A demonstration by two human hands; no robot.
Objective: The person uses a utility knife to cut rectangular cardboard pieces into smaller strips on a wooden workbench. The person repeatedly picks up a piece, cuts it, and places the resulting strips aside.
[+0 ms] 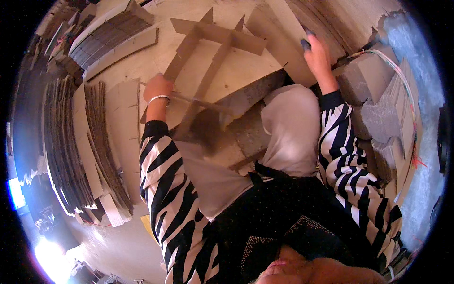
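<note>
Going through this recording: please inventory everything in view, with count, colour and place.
cardboard divider: one, tan, top centre
table: one, pale, beneath divider
cardboard stacks: several, brown, left and upper left
flat cardboard: count unclear, tan, upper right
cardboard pile: count unclear, brown-grey, right
cable bundle: one, multicoloured, right
blue surface: one, right edge
dark item: count unclear, black, right fingertips
bracelet: one, silvery, left wrist
sleeves: two, black-and-white, lower half
left grip: one, bare, beside divider
right grip: one, bare, upper right
</note>
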